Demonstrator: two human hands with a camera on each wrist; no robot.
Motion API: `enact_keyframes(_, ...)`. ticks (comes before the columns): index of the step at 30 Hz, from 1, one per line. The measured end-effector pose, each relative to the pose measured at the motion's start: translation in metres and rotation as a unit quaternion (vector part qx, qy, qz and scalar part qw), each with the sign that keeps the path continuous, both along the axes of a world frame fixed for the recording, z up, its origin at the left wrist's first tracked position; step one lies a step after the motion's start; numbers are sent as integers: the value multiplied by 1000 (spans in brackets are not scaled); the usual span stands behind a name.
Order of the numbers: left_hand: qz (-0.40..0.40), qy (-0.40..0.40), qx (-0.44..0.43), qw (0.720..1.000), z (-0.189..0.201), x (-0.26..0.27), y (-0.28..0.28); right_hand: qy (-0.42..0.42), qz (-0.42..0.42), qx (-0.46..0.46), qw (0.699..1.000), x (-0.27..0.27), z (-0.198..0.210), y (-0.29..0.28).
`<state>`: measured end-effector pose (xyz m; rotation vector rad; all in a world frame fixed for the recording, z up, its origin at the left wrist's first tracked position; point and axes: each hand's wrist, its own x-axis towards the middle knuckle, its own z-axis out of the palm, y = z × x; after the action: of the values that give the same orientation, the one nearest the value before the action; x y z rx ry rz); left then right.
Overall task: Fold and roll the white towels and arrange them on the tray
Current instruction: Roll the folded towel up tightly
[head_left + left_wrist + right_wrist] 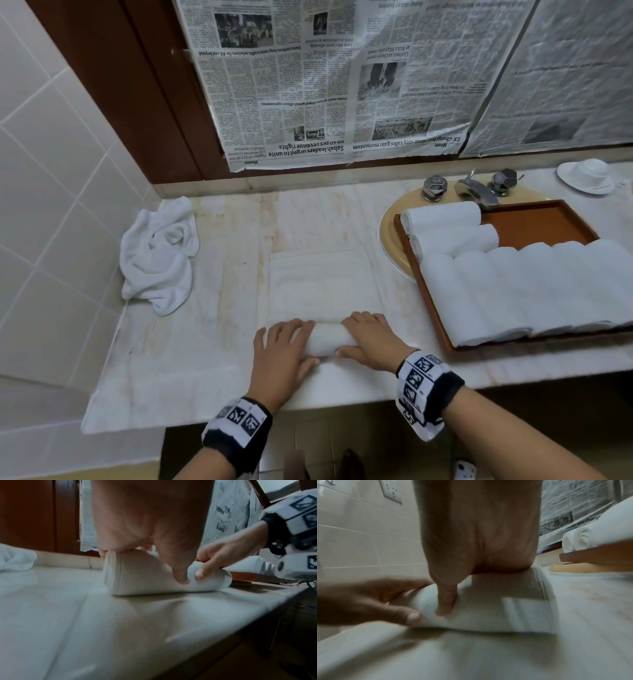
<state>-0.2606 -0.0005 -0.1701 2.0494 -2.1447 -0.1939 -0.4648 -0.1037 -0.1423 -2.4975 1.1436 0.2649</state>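
The towel (327,294) lies folded flat on the surface (212,342), near edge wound into a short fat roll (330,339) right in front of the person. Clean white, a woven band showing at the roll's right end in the right wrist view, layers stacked neat at the left end. Both hands are on it: left hand (284,346) curled over the left end, thumb tucked at the near side; right hand (371,337) doing the same on the right, fingers over the top, thumb pinching from the front. That grip at both ends looks meant to keep the roll tight and even, so it travels straight up the flat part ahead. I'd say the roll is barely a third done; most of the cloth is flat beyond the fingers.

To the right, the tray (548,222) sits across the sink (388,240), within easy reach for the drop-off. It carries a row of rolls (527,287) side by side, with two more (448,228) laid crosswise behind, and bare room at the back. Over on the left a crumpled towel (157,253) waits against the wall.
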Motion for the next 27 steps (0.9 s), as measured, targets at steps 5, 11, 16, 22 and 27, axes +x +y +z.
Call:
enact_keyframes(5, -7, 21, 87, 996, 6, 8, -12, -9, -38, 90, 995, -4, 5, 1)
enact_keyframes(11, -9, 59, 289, 956, 26, 16, -44, -11, -35, -146, 989, -8, -20, 43)
enact_keyframes(16, -18, 4, 121, 992, 15, 5, -14, -10, -22, -92, 996, -6, -13, 16)
enact_keyframes(22, -12, -17, 112, 994, 13, -5, -10, 12, -42, 239, 970, -6, 23, -18)
enact_keyframes(27, -23, 31, 271, 962, 36, 0, -37, -19, -63, 35, 997, -16, 9, 13)
